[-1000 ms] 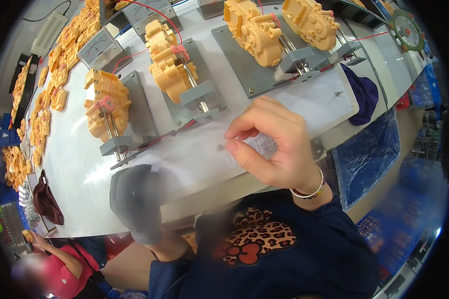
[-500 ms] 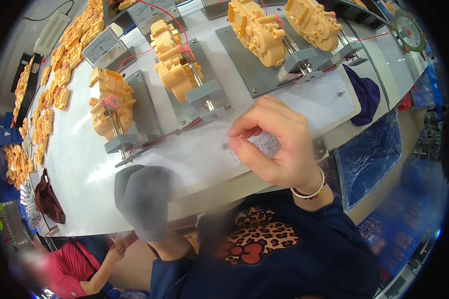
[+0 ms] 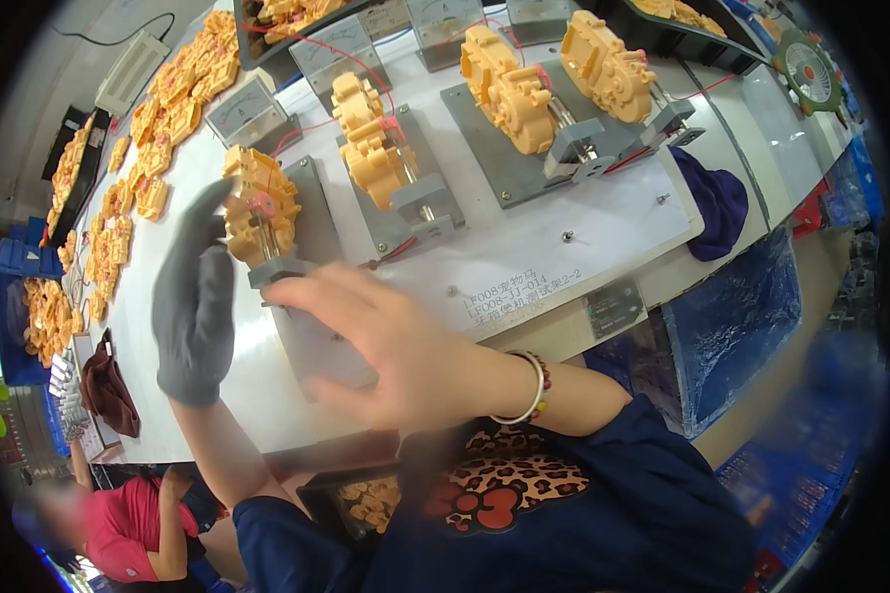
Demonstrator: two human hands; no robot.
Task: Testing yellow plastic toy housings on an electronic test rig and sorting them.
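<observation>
Head view, leftmost: a brown cloth (image 3: 107, 387) lies at the edge of the white table (image 3: 153, 440), and loose yellow plastic gear housings (image 3: 153, 148) spread beyond it, seemingly kept within reach. The gloved left hand (image 3: 196, 321), fingers extended, curves beside the leftmost mounted gear housing (image 3: 284, 212), perhaps to steady it; contact is unclear. A grey block (image 3: 276, 270) with metal rods apparently keeps that housing in position. The blurred, bare right hand (image 3: 400, 351) is apart from the left, thumb spread, fingertips at the block; whether they press, I cannot tell. Rightward stand three more mounted gear housings (image 3: 374, 178), then a purple cloth (image 3: 712, 203).
</observation>
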